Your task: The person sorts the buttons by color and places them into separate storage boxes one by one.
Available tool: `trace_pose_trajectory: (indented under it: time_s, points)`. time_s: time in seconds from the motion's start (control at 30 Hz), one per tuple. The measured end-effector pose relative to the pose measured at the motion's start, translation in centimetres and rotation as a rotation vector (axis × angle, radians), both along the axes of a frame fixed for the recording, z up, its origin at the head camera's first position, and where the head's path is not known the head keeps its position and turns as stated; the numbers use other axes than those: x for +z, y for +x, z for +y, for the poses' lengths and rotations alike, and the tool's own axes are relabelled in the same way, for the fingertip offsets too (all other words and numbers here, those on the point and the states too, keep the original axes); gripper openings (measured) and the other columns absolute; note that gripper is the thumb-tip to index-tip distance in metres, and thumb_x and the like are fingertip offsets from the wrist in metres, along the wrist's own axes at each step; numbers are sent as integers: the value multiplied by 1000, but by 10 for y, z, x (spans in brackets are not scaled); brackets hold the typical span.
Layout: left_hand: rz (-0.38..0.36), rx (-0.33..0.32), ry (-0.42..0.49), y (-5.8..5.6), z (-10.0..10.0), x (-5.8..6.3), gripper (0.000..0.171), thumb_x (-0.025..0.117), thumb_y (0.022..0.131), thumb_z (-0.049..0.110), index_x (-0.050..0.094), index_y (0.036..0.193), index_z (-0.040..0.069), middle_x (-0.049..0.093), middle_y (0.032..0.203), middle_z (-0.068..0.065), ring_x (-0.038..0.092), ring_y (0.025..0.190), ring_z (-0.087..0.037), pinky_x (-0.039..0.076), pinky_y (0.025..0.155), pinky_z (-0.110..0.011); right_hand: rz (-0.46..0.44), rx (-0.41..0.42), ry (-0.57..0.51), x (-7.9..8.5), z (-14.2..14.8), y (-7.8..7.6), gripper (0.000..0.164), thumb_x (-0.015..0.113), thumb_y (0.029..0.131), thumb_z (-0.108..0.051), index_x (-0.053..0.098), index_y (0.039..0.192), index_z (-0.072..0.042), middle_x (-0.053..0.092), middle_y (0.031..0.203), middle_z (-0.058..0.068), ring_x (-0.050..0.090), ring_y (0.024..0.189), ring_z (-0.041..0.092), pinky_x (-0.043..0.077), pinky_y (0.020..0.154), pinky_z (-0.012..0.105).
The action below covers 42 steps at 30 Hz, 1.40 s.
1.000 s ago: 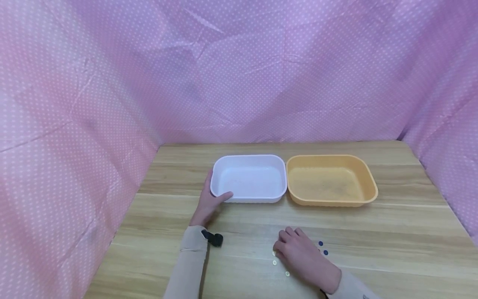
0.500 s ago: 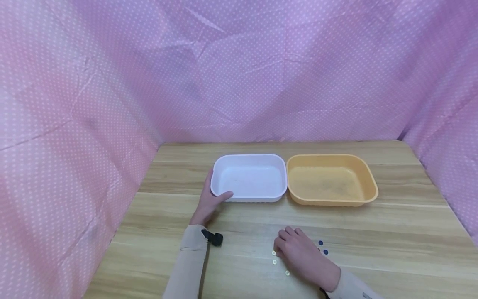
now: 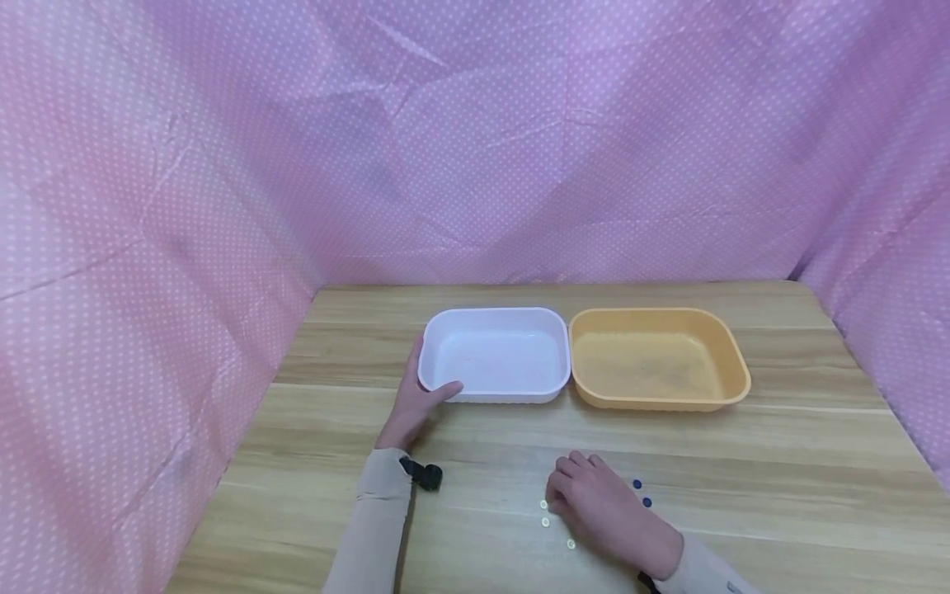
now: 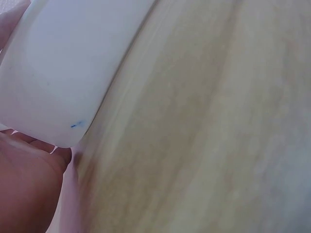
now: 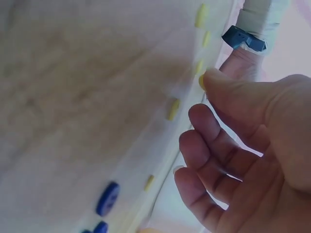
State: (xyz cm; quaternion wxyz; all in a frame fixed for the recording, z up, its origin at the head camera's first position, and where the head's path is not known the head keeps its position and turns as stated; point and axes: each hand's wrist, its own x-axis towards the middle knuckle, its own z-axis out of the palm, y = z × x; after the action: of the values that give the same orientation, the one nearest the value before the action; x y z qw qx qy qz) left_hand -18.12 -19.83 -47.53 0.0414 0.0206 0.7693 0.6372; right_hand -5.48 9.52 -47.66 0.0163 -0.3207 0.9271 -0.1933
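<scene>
My left hand [image 3: 412, 406] grips the left end of a white plastic tub [image 3: 496, 396], thumb over the near rim. In the left wrist view, fingers [image 4: 36, 143] lie against the tub's wall [image 4: 73, 73]. My right hand [image 3: 598, 510] is low over the table, fingers curled. In the right wrist view, a small yellow button [image 5: 201, 81] shows at its thumb tip, apparently pinched; the index finger is hidden behind the thumb. Other yellow buttons [image 3: 545, 522] lie just left of this hand, and blue buttons [image 3: 647, 502] lie to its right.
A yellow-orange tub [image 3: 660, 403] stands right of the white one, their rims side by side. Both stand on a wood-grain table [image 3: 312, 487]. Pink dotted cloth [image 3: 475, 165] hangs behind and at both sides.
My right hand has shifted very slightly right, uncovering more of a pale yellow button and covering a dark spot beside the blue buttons. The left hand and both tubs look unmoved.
</scene>
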Motion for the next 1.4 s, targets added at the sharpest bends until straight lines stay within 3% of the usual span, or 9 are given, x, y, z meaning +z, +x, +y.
trace_pose_trajectory:
  time_s: [0.17, 0.3, 0.47, 0.6, 0.7, 0.83, 1.07, 1.3, 1.4]
  points:
    - [4, -3, 9, 0, -1, 0, 110, 82, 78, 17, 5, 157, 11, 12, 162, -4, 21, 143, -22, 17, 117, -40, 65, -6, -116, 4, 2, -2, 15, 73, 84, -17, 62, 78, -24, 47, 79, -19, 42, 76, 5, 39, 68, 27]
    - [5, -5, 9, 0, -2, 0, 111, 83, 78, 18, 5, 157, 12, 12, 161, -4, 21, 143, -21, 18, 117, -39, 89, -14, -138, 12, 5, -8, 14, 76, 81, -15, 65, 81, -23, 50, 81, -18, 44, 78, 5, 39, 69, 27]
    - [1, -6, 18, 0, -2, 0, 111, 83, 78, 17, 5, 157, 14, 12, 161, -3, 22, 142, -21, 19, 116, -38, 27, -40, -179, 28, 9, -21, 10, 75, 82, -15, 68, 86, -21, 52, 83, -17, 47, 80, 4, 44, 71, 25]
    - [0, -4, 27, -1, -2, 0, 111, 83, 78, 16, 5, 157, 14, 12, 161, -3, 23, 141, -21, 19, 116, -37, -12, -54, -353, 43, 13, -38, 12, 76, 83, -12, 68, 90, -18, 57, 86, -14, 54, 84, 5, 53, 74, 26]
    - [-3, -4, 25, -1, -2, 0, 111, 83, 78, 16, 5, 157, 14, 12, 161, -3, 23, 141, -21, 19, 116, -37, -79, -89, -494, 52, 15, -53, 15, 76, 83, -10, 67, 92, -19, 60, 88, -12, 58, 83, 7, 54, 72, 26]
    - [-5, 0, 40, -4, -4, -6, 112, 84, 77, 15, 5, 157, 14, 12, 161, -4, 23, 142, -23, 18, 117, -40, -189, -191, -590, 63, 16, -73, 9, 73, 87, -15, 69, 94, -20, 63, 86, -10, 59, 77, 11, 53, 67, 27]
    - [22, 44, 17, -12, -7, -34, 116, 88, 72, 27, 10, 157, 21, 18, 159, 6, 27, 139, -18, 20, 116, -40, -312, -321, -623, 71, 11, -98, 15, 68, 92, -29, 72, 98, -16, 68, 91, -4, 60, 81, 18, 51, 70, 29]
    - [27, 45, 31, -13, -7, -35, 116, 88, 71, 27, 11, 158, 20, 18, 160, 5, 26, 140, -20, 19, 116, -41, -487, -394, -688, 63, 5, -112, 34, 64, 94, -38, 71, 108, -7, 67, 105, 10, 57, 92, 28, 51, 77, 34]
    - [31, 43, 30, -13, -7, -35, 116, 88, 72, 26, 10, 158, 20, 18, 160, 4, 26, 140, -21, 19, 116, -42, -574, -427, -718, 62, 3, -117, 40, 63, 94, -40, 69, 112, -5, 64, 104, 13, 54, 90, 30, 48, 73, 30]
